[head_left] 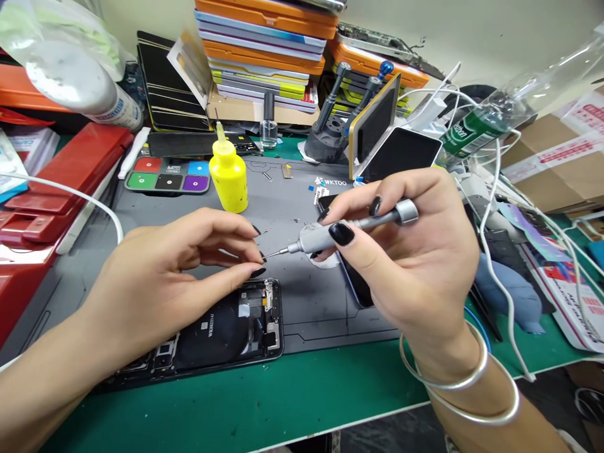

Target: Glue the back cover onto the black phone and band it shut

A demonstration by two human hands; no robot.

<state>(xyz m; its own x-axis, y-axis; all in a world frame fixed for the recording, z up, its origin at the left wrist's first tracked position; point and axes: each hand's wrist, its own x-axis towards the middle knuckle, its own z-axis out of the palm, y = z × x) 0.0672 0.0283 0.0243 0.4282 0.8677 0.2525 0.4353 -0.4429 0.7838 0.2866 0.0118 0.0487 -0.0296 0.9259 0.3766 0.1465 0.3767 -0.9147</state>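
Note:
My right hand [406, 251] is closed around a silver precision screwdriver [340, 229], its thin tip pointing left. The fingertips of my left hand [189, 270] are pinched together right at that tip, around something too small to make out. Under the left hand lies an opened phone [226, 327] with its back off, showing a black coil and small parts, on a grey work mat [292, 207]. Another dark phone part [353, 283] lies under my right hand.
A yellow squeeze bottle [229, 173] stands on the mat by a tray of coloured squares [167, 175]. Stacked phone cases [264, 56], a screwdriver stand [330, 126], two propped phones [391, 145], white cables [495, 207] and red boxes [51, 195] crowd the green table [283, 396].

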